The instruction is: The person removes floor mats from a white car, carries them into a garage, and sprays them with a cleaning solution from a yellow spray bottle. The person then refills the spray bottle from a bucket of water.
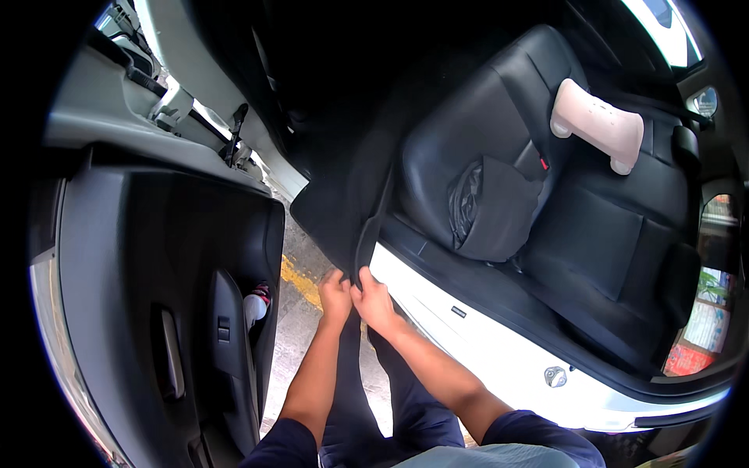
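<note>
A black car floor mat stretches out of the dark footwell over the white door sill. Its near edge is pinched between the fingers of my left hand and my right hand. The two hands are close together, just outside the door opening and in front of my legs. On the right side the mat's border looks folded up. Its far part fades into the shadow of the footwell, so where it ends cannot be made out.
The open car door stands on my left, with a red and white item in its pocket. Inside is the black rear seat; a dark cloth bundle and a pinkish-white cushion lie on it. A yellow line crosses the ground.
</note>
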Motion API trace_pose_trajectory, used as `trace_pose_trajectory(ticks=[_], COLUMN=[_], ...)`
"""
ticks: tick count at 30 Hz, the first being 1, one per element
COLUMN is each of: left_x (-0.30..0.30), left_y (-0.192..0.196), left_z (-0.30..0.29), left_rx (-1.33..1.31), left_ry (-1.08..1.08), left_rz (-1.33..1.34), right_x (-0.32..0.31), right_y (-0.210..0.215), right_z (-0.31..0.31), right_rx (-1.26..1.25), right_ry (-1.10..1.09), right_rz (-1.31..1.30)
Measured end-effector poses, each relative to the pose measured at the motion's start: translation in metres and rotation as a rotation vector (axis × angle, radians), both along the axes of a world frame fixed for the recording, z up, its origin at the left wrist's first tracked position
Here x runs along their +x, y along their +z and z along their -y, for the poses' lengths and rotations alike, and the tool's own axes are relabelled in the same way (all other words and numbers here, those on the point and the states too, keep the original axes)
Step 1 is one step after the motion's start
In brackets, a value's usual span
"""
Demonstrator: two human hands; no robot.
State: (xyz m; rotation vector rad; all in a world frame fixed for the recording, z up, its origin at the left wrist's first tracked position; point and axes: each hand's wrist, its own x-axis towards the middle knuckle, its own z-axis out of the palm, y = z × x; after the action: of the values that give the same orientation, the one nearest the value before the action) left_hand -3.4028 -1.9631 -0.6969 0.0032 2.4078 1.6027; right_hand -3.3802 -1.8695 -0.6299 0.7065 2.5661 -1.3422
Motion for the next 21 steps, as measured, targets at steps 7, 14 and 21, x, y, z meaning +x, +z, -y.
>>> trace_pose_trajectory(ticks=[7,14,21], left_x=[0.093,0.144,0.277], left_y=[0.041,0.084,0.102], left_z=[0.029,0.014,0.089], left_rx=[-0.015,0.02,-0.007], left_ry=[0.076,0.146,0.227], left_rz=[0.076,0.145,0.251], right_x=[0.092,0.136,0.254], right_y=[0.034,0.077,0.098], right_z=[0.022,0.003,0.066], right_rx=[-0.049,-0.067,-0.092], right_ry=[0.057,0.127,0.248], right_rz=[0.006,0.07,0.084])
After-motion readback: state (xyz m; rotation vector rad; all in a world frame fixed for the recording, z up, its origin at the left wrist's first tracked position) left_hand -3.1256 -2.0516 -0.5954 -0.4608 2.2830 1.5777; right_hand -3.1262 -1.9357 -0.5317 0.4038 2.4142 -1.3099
